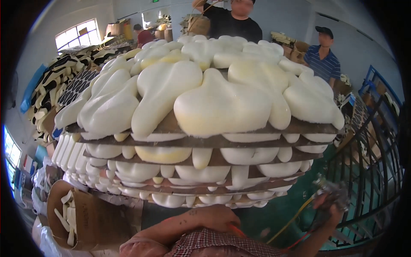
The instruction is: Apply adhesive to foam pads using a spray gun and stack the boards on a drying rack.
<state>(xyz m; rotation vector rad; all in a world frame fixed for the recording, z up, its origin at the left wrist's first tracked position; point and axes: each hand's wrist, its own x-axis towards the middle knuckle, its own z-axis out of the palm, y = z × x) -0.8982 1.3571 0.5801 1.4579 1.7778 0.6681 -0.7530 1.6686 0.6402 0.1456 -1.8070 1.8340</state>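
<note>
Your right hand [328,209] is clamped on a metal spray gun [335,193], long axis slanting forward-left, near the right front corner of the stacked boards [205,141]. Left hand [226,217]: closure cannot be determined.

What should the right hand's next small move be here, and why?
Probably swing the right hand inward, bringing what looks like a spray gun toward the nearest foam pads: it is held off to the right of the stacked boards, while those pads lie uncovered on top.
</note>
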